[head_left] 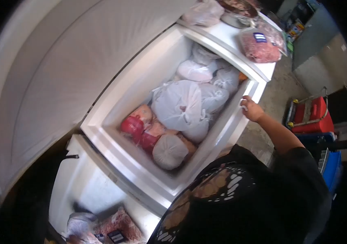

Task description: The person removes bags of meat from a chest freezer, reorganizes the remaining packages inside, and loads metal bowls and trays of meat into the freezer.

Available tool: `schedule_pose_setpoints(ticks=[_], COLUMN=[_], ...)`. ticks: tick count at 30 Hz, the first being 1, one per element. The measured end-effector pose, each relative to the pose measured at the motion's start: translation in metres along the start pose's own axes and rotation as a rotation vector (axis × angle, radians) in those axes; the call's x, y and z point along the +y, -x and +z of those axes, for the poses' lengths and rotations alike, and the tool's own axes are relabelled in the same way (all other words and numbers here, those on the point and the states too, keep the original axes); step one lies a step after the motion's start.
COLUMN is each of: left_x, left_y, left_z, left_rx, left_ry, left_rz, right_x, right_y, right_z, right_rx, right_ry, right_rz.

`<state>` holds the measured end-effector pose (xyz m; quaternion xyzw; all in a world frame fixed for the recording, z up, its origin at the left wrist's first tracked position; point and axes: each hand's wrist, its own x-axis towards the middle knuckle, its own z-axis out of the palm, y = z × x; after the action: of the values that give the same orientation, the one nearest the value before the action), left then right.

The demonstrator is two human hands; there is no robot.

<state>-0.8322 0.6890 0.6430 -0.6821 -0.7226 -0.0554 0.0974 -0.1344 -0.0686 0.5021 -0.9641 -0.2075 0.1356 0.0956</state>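
My right hand (251,109) is at the near rim of an open chest freezer (118,160), its fingers curled over the edge. Inside the freezer, a large white plastic bag (176,103) lies in the middle among several smaller tied bags. A round whitish bag (169,152) rests at the lower end, beside red packages (132,125) and pinkish ones. My left hand is out of view.
The raised lid (55,65) fills the upper left. On white surfaces lie packaged red meat (259,45) at the top right, near a metal bowl (238,19), and more meat (120,227) at the bottom. Red (314,116) and blue (331,166) items stand at the right.
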Motion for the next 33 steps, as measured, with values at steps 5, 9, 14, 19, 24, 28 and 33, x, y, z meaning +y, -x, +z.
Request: schedule_pose_setpoints(ticks=[5,9,14,19,24,28,33], left_x=[-0.001,-0.001,0.095,0.17,0.229,0.277,0.354], left_y=[-0.006,0.021,0.058,0.083,0.092,0.119,0.188], left_z=[-0.005,0.008,-0.035,-0.058,-0.051,-0.071,-0.097], left_rx=[-0.004,-0.086,-0.033,0.008,-0.073,-0.273,-0.394], left_ry=[0.008,-0.018,0.31,0.326,0.331,0.106,0.231], left_rz=[0.138,0.175,0.208,0.424,0.637,0.777,1.182], right_x=[0.004,0.046,0.05,0.03,0.025,0.066,0.05], right_y=[-0.013,-0.046,-0.065,-0.069,-0.071,-0.066,-0.037], right_z=[-0.001,0.029,0.041,0.042,0.044,0.076,0.056], right_rx=[-0.017,0.041,-0.021,0.047,0.06,0.176,0.184], right_ry=[-0.044,0.12,-0.122,-0.128,-0.161,-0.219,-0.098], right_rz=[-0.178,-0.498,-0.362,-0.455,-0.415,-0.55,-0.396])
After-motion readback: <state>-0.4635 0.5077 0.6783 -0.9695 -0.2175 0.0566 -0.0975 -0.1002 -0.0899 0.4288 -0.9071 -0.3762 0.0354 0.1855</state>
